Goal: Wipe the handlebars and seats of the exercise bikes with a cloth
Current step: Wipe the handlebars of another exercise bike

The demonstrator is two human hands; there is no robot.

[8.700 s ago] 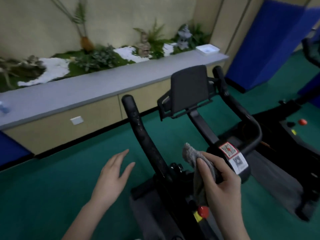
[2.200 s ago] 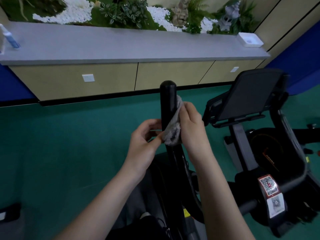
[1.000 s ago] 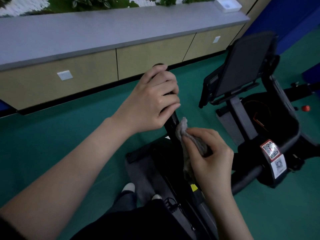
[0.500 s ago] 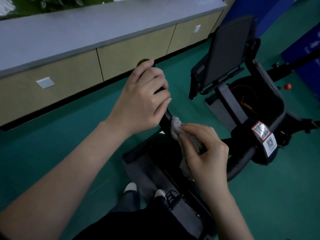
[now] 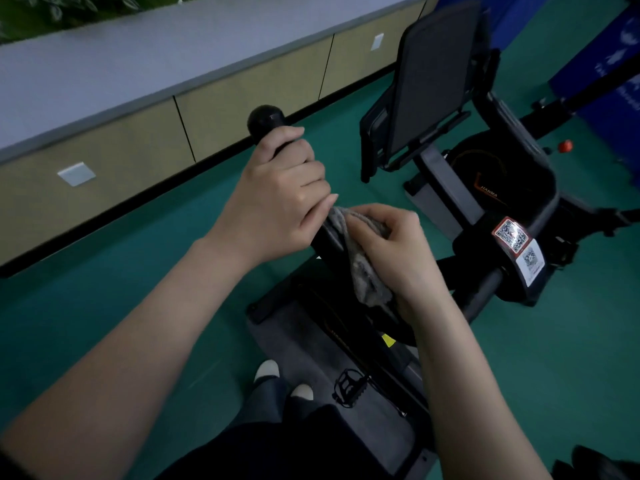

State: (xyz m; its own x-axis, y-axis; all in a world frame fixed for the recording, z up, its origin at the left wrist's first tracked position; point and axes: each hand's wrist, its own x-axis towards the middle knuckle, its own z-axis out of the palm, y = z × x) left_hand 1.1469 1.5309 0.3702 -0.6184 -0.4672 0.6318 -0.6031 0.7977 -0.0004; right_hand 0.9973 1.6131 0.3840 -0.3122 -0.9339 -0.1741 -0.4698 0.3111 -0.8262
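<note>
A black handlebar (image 5: 266, 121) of the exercise bike rises toward me at the centre. My left hand (image 5: 277, 199) is wrapped around its upper part, just below the rounded end. Directly under it, my right hand (image 5: 391, 251) presses a grey cloth (image 5: 363, 268) around the bar; the cloth's loose end hangs down past my palm. The bike's dark console screen (image 5: 433, 71) stands to the right, and the right handlebar (image 5: 512, 133) curves behind it. No seat shows in this view.
A beige cabinet with a grey countertop (image 5: 156, 53) runs along the far side. The floor is green (image 5: 104, 289). QR-code stickers (image 5: 516, 244) mark the bike's stem. A pedal (image 5: 349, 393) sits near my shoes. Blue panels (image 5: 609, 64) stand at the right.
My left hand has slipped slightly down the bar, uncovering its rounded end. The right hand with the cloth has slid up against the left hand. My view has tilted a little further down.
</note>
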